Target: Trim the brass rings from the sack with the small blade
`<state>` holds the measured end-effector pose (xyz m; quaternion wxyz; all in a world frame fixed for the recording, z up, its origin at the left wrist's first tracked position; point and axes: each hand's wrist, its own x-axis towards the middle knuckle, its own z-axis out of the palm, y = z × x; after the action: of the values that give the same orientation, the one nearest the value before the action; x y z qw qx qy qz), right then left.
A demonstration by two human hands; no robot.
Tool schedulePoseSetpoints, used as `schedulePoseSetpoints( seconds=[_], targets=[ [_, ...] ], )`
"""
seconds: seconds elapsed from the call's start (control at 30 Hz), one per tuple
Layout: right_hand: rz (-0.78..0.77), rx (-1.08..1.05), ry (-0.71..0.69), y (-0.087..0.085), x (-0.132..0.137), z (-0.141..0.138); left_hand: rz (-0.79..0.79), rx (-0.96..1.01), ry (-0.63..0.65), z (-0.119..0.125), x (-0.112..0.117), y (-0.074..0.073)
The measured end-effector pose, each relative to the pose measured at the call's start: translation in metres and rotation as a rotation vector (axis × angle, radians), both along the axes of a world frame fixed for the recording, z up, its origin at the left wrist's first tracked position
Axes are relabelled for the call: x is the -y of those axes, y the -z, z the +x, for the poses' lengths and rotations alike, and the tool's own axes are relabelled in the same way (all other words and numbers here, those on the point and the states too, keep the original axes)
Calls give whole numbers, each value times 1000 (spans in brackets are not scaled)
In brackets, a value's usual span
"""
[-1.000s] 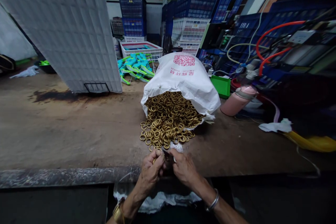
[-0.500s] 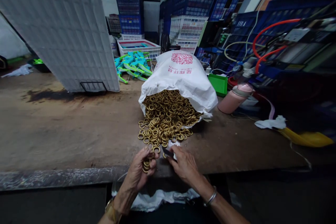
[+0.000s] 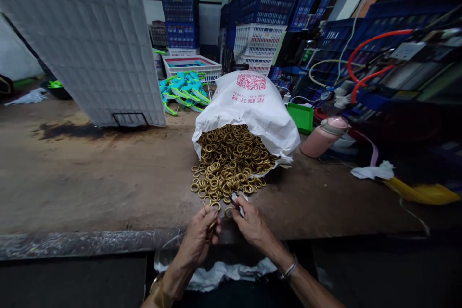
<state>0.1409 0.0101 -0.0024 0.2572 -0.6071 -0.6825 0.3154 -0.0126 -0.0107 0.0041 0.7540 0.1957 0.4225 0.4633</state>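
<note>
My left hand (image 3: pixel 200 232) is closed around several brass-coloured rings (image 3: pixel 211 230), partly hidden by its fingers, near the table's front edge. In my right hand (image 3: pixel 251 221) is a thin dark blade (image 3: pixel 234 203), like a knife; its handle is mostly covered by the fingers. One loose ring (image 3: pixel 228 212) lies on the table between the hands. Just beyond them a heap of the same rings (image 3: pixel 227 178) spills from the mouth of a white woven sack (image 3: pixel 249 101) lying on its side with red print on it.
A tall white ribbed panel (image 3: pixel 90 43) stands on the wooden table (image 3: pixel 108 178) at left. Behind the sack are turquoise-and-green plastic pieces (image 3: pixel 184 89) and stacked crates (image 3: pixel 260 38). To the right are a pink bottle (image 3: pixel 323 137), a green tray (image 3: pixel 301 118) and red hoses (image 3: pixel 375 36).
My left hand has turned, so its rings show less. The blade in my right hand now points more up and away, towards the heap. The sack has not moved.
</note>
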Motion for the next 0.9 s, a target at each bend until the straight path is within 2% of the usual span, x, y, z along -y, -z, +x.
schedulePoseSetpoints(
  seconds=[0.1,0.27,0.4,0.57,0.7,0.9],
  targets=[
    [6,-151,-15,-11,3,-6,11,-37,34,5,2,-1],
    [-73,-280,-21,-24,7,-13,-8,23,86,5,3,-2],
    [-180,-373,-6,-19,7,-14,22,21,68,6,5,0],
    [-164,-352,23,-13,3,-13,134,-106,82,12,8,3],
    [-192,-361,35,-13,3,-13,62,-61,127,13,8,0],
    [-243,-380,37,-14,5,-13,23,-11,128,11,6,-4]
  ],
)
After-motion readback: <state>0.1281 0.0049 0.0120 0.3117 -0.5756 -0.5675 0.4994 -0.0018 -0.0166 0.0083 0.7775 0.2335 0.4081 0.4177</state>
